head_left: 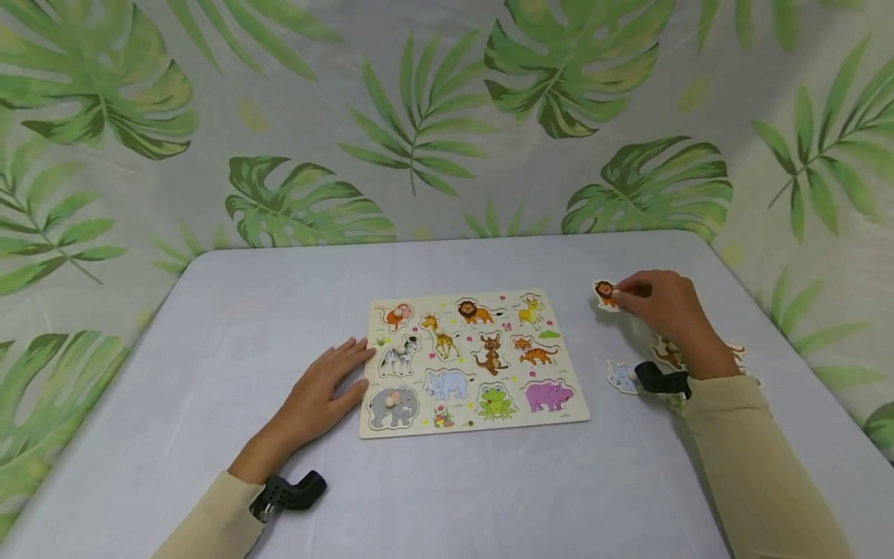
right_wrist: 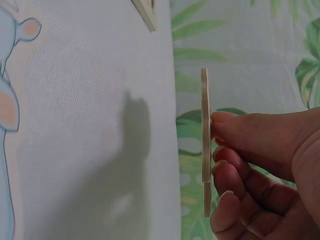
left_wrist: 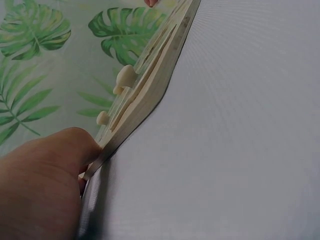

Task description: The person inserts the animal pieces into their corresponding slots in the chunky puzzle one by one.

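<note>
A wooden animal puzzle board [head_left: 475, 435] lies flat on the table, with printed animals across it. My left hand [head_left: 317, 400] rests at its left edge, fingers extended; in the left wrist view the thumb [left_wrist: 75, 142] touches the board's side. Over the table right of the board, my right hand [head_left: 663, 307] pinches a lion puzzle piece [head_left: 603, 296] between thumb and fingertips. The right wrist view shows that piece [right_wrist: 205, 130] edge-on, held off the table. Knobs stand up from the board, including one on the elephant piece [head_left: 401, 415].
Below the right forearm lie several loose pieces, among them a blue rhino piece [head_left: 620, 376] and a kangaroo piece [head_left: 667, 353], partly hidden by the wrist. A white cloth covers the table [head_left: 447, 497]; leaf-patterned fabric [head_left: 447, 210] hangs behind its far edge.
</note>
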Demonstrator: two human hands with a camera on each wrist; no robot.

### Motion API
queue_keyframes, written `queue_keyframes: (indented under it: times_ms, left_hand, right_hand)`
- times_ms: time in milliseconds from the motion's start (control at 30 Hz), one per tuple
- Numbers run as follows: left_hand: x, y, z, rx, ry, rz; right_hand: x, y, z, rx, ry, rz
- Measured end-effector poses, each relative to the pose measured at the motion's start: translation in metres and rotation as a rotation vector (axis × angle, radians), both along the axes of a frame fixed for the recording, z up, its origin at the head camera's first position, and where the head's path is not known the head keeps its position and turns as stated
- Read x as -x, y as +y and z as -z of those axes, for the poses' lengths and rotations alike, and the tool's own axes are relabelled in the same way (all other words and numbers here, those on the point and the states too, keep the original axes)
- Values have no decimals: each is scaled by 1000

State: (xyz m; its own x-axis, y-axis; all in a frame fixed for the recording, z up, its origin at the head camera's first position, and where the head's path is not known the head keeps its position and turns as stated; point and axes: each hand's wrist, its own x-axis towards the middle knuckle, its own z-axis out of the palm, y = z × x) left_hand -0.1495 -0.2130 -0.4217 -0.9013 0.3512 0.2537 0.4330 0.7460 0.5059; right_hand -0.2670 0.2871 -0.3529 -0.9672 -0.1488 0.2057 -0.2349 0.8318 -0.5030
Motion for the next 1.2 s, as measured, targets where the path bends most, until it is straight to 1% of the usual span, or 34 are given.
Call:
queue_keyframes:
  times_ms: [333, 567, 733, 967, 1200]
  left_hand:
    - [1, 0, 0, 5, 12, -7]
    - [0, 0, 0, 11, -11, -17]
    - [1, 0, -1, 12, -6, -13]
    - [0, 0, 0, 5, -3, -9]
    - [1, -1, 0, 4, 3, 0]
  right_hand:
    - [-1, -9, -4, 4, 5, 3]
    - [-1, -13, -6, 2, 16, -11]
    - [-2, -15, -6, 1, 31, -20]
    - [-1, -19, -4, 11, 4, -19]
    - [-2, -23, -4, 4, 11, -16]
